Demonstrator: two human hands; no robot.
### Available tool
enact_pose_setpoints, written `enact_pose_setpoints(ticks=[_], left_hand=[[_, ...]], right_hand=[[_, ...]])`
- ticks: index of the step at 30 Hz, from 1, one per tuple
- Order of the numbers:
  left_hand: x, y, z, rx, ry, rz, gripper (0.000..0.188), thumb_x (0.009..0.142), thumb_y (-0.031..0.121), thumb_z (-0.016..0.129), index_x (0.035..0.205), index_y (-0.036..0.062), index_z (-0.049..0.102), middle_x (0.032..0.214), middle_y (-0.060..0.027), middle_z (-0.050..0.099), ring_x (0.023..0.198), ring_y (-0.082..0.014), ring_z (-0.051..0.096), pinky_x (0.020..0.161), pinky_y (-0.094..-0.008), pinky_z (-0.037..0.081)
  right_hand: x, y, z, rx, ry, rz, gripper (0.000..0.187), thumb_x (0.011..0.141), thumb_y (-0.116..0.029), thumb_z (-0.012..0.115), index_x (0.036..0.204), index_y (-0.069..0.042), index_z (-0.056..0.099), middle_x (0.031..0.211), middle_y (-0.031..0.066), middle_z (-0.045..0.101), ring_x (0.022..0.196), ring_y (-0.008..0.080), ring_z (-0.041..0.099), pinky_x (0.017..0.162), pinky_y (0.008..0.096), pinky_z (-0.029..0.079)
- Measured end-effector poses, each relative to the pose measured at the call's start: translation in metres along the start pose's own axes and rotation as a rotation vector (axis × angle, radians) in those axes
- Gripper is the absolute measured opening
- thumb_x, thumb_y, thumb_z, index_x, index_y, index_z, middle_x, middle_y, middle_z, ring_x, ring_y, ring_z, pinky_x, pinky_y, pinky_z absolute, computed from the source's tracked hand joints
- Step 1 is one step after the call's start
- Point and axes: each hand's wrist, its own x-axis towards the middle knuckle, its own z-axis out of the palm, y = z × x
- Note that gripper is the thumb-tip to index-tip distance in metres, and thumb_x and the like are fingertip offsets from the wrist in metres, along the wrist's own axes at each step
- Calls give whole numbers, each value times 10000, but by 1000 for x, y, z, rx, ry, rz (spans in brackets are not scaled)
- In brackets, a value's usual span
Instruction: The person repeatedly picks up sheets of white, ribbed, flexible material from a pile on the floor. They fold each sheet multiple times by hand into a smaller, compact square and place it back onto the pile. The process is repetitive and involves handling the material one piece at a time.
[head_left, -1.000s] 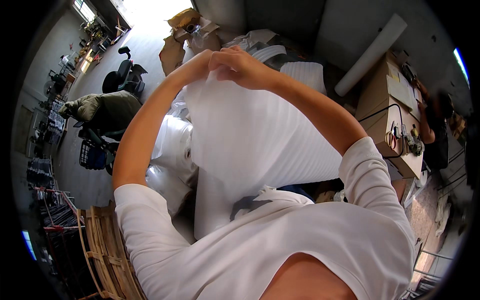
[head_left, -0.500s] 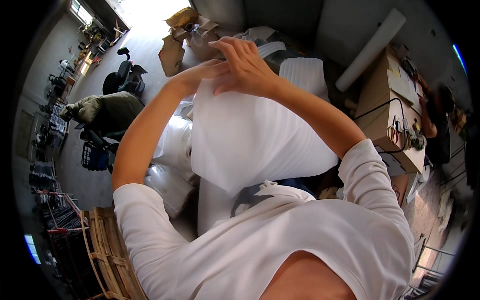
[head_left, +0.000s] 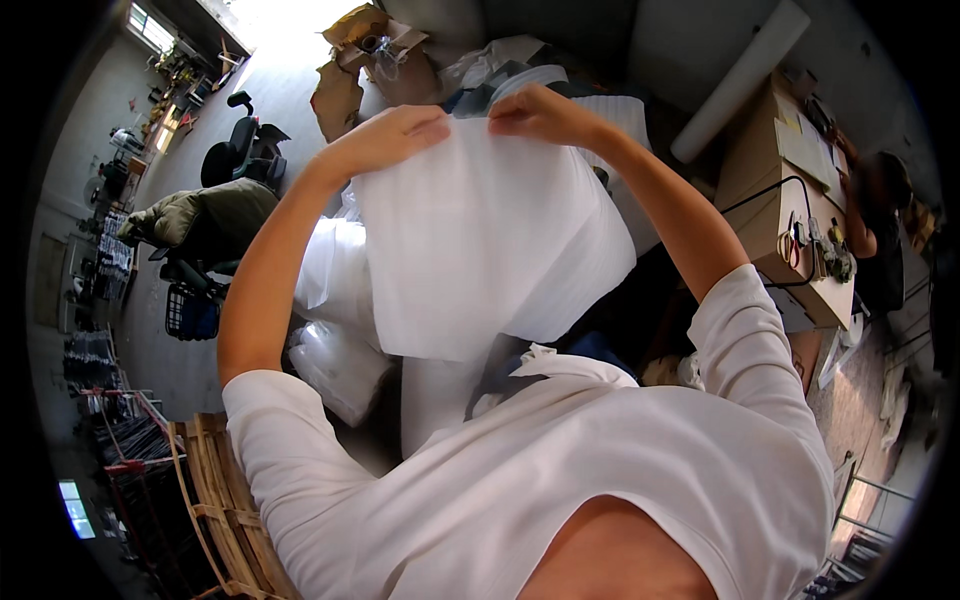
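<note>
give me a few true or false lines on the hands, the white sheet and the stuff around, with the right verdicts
1. The left hand and the right hand both grip the upper edge of the white sheet. True.
2. The two hands touch each other. False: a stretch of the sheet's edge shows between them.
3. The padded cloth at the left is bright red. False: it is olive green.
4. Another person is at the right of the view. True.
5. The wooden slats are at the upper right. False: they are at the lower left.
</note>
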Motion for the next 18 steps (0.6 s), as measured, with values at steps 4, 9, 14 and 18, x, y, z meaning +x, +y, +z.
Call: enact_pose_setpoints(ticks=[4, 9, 14, 18], left_hand=[[6, -3, 1, 164, -35, 12, 249, 864, 232, 486, 862, -14, 517, 719, -49, 522, 674, -98, 485, 649, -255, 408], [8, -4, 2, 105, -71, 67, 284, 858, 251, 467, 846, -25, 535, 713, -89, 552, 661, -164, 517, 631, -283, 409], [12, 2, 28, -407, 137, -47, 240, 864, 200, 444, 845, -8, 563, 712, -17, 538, 668, -97, 505, 616, -252, 413], [5, -16, 25, -832, 168, -101, 182, 884, 181, 452, 784, 61, 545, 699, 8, 536, 589, -53, 496, 556, -207, 426]], right_hand=[[15, 7, -4, -139, -14, -105, 156, 786, -143, 590, 831, 1, 632, 727, 86, 607, 658, 166, 560, 631, 254, 447], [27, -13, -7, -305, -159, -42, 154, 763, -161, 621, 729, -12, 602, 629, 66, 541, 568, 143, 493, 554, 263, 413], [23, -10, 6, -150, 66, -266, 188, 736, -175, 644, 649, -36, 553, 598, 65, 499, 522, 157, 483, 525, 280, 397], [10, -23, 24, -486, 499, -538, 130, 693, -160, 665, 695, -64, 577, 622, 19, 539, 515, 201, 489, 476, 287, 385]])
